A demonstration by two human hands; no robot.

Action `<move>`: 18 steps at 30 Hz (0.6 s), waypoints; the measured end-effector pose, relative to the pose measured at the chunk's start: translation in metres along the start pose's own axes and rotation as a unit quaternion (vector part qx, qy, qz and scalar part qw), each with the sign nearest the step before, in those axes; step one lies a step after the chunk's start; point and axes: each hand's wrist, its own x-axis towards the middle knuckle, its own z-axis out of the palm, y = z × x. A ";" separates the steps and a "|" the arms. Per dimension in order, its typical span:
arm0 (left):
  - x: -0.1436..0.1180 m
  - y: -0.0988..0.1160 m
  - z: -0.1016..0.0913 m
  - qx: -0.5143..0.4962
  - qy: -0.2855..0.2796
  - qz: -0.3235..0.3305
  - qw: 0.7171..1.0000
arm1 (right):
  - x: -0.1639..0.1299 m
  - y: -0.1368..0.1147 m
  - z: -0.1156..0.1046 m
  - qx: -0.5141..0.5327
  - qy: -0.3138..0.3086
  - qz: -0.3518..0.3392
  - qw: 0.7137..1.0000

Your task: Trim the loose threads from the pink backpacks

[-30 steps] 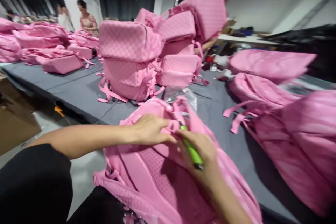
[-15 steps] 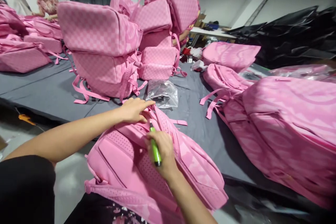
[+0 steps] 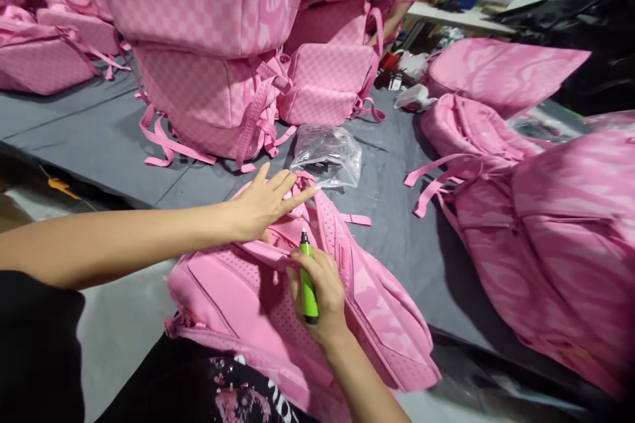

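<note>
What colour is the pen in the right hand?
The pen in the right hand is bright green with black parts, seen best in the head view.

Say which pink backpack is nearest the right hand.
The backpack at the table's near edge, beneath the right hand and green marker; the stacked backpacks and others sit farther off.

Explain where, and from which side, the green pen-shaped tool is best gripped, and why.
Probably by the barrel of the green pen-shaped tool, coming from the right, where the right hand holds it. The barrel is straight and slim, with room to wrap between the pale tip and the black end. The tip points away from that hand, so the grip should stay below it.
</note>
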 end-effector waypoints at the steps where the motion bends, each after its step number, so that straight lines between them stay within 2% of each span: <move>1: 0.001 0.000 0.003 0.006 -0.007 -0.007 1.000 | 0.001 0.000 0.000 0.003 -0.004 0.011 1.000; 6: 0.005 -0.001 0.016 -0.001 -0.006 -0.024 1.000 | 0.007 0.010 -0.003 0.005 -0.067 0.026 0.997; 11: 0.008 -0.002 0.019 -0.002 0.004 -0.024 1.000 | 0.014 0.021 -0.017 -0.029 -0.064 0.109 0.992; 15: 0.012 -0.004 0.021 -0.015 -0.017 -0.031 0.999 | 0.036 0.019 -0.027 -0.026 -0.173 0.091 0.980; 18: 0.014 -0.007 0.023 -0.025 -0.036 -0.035 0.998 | 0.058 0.019 -0.024 0.035 -0.241 0.152 0.958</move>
